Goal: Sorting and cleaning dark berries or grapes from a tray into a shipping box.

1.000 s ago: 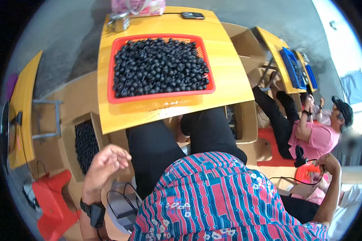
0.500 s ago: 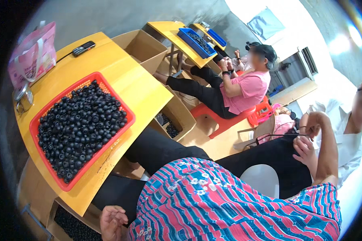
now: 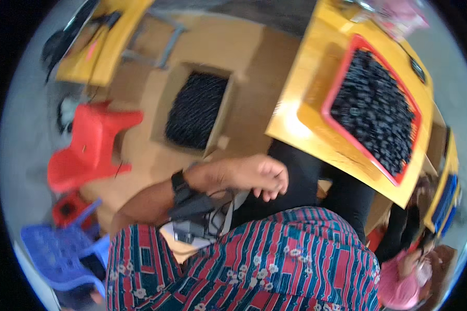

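My left hand [image 3: 264,176] hangs above my dark trouser leg, near the front corner of the yellow table [image 3: 288,122]. Its fingers are loosely curled with the tips slightly apart, and nothing shows in them, though motion blurs the hand. A black band [image 3: 179,187] circles that wrist. Just below the forearm is a blurred dark grey item with a thin cord [image 3: 197,220]. On the table rests a red plastic basket [image 3: 342,140] full of small, round black pieces [image 3: 373,106]. My right hand is out of the picture.
An open cardboard box [image 3: 225,106] of black pieces stands on the floor. Left of it are a red stool [image 3: 85,142] and a blue plastic chair [image 3: 54,254]. A pink bag [image 3: 399,18] is on the table's far end. A person in pink [image 3: 399,285] sits at lower right.
The view has swung left, so the table and basket now appear on the right. My left arm has come fully into view; my right arm and the person in white have left it.
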Available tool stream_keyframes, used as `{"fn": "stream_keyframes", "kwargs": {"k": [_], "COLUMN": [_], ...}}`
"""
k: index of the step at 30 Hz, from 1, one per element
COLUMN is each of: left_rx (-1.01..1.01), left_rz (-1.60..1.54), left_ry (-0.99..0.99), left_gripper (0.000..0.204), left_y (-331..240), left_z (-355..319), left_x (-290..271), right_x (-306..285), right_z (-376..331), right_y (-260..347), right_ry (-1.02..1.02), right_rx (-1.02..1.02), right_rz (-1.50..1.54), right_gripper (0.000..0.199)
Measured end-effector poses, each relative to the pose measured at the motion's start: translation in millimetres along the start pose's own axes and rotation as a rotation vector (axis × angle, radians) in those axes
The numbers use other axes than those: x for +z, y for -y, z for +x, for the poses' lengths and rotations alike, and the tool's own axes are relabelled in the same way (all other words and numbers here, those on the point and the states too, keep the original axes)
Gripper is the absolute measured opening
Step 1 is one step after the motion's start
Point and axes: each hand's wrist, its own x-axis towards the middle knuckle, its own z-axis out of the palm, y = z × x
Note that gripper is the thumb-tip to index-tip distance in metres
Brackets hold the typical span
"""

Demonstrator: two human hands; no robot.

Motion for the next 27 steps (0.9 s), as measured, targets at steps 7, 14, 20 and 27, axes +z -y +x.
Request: {"fn": "stream_keyframes", "kwargs": {"k": [7, 14, 20, 27], "left_rx": [0.113, -0.137, -0.26, -0.112], "left_rz": [0.5, 1.288, 1.525, 1.521], "left_ry": [-0.671, -1.369, -1.244, -1.139], "left_gripper": [0.019, 0.017, 0.026, 0.023], "left_y": [-11, -73, -89, -79], "left_z": [-61, -50, 3, 51], "left_x": [-19, 9, -14, -4], "right_x": [202, 272, 279, 270], "right_z": [49, 6, 17, 18], "right_y": [267, 331, 322, 289], "right_ry": [0.84, 0.852, 0.297, 0.119], "right_rx": [-1.129, -0.918, -0.813, -0.846], "right_rz": [0.579, 1.129, 0.781, 0.656], "right_gripper": [0.017, 0.039, 0.045, 0.033]}}
